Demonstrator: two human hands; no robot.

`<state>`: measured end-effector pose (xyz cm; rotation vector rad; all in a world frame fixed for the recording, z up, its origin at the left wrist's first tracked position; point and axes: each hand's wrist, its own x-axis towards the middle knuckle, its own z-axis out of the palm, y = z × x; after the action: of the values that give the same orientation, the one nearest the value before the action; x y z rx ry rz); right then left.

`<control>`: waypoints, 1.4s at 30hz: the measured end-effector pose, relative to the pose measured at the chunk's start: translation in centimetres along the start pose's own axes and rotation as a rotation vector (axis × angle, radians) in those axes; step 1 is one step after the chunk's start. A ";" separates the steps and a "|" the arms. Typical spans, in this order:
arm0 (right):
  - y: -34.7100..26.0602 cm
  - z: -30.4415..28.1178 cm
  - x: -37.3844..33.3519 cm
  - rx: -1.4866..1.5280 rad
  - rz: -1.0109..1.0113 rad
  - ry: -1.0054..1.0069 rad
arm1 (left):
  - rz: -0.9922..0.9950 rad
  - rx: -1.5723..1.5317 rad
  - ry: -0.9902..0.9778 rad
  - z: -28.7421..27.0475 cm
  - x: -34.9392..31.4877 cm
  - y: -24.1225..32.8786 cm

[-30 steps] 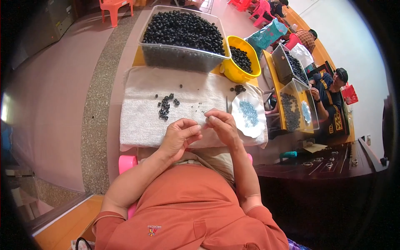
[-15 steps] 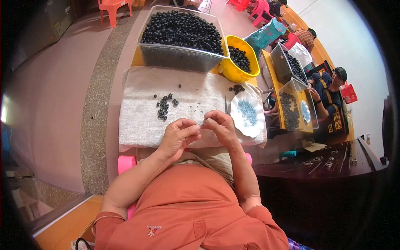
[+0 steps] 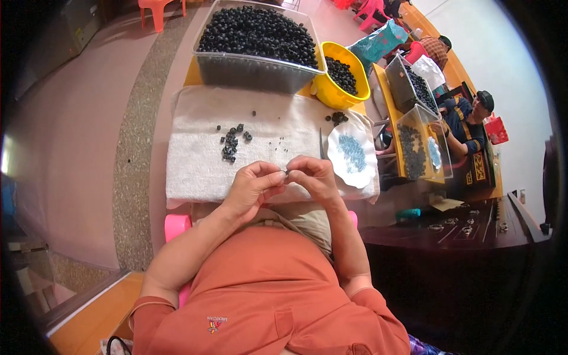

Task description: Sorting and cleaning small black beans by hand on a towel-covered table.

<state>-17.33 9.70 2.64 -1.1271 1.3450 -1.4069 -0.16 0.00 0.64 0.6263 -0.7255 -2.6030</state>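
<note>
Over the near edge of a white towel point(image 3: 195, 171), my left hand point(image 3: 253, 188) and my right hand point(image 3: 315, 179) meet fingertip to fingertip, both pinched closed. A small black part point(image 3: 287, 173) shows at my right fingertips, mostly covered by them. Whatever my left finger and thumb pinch is too small to name. Beyond my left hand lies a loose cluster of small black ring-like parts point(image 3: 229, 147). Tiny bits point(image 3: 282, 142) are scattered past my fingers. Right of my right hand sits a white scalloped dish point(image 3: 358, 179) of small pale-blue pieces, with thin dark tweezers point(image 3: 321, 144) beside it.
At the towel's far side stand a clear tub point(image 3: 248, 68) heaped with black parts and a yellow bowl point(image 3: 328, 97) of more. A few black parts point(image 3: 338, 118) lie near the dish. On the right, a person point(image 3: 464, 127) works at another table with clear boxes point(image 3: 427, 142).
My hands have drawn slightly closer, so the fingertips now meet around the small part. The view has shifted a little, and the table items sit slightly higher.
</note>
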 end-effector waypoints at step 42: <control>2.5 4.5 -0.7 -0.714 -0.635 0.350 | -0.036 -0.082 -0.013 -0.3 -0.1 -0.4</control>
<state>-12.80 9.29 0.14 -1.9721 1.9304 -1.6605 -0.03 0.22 0.20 0.6040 -0.6137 -2.6574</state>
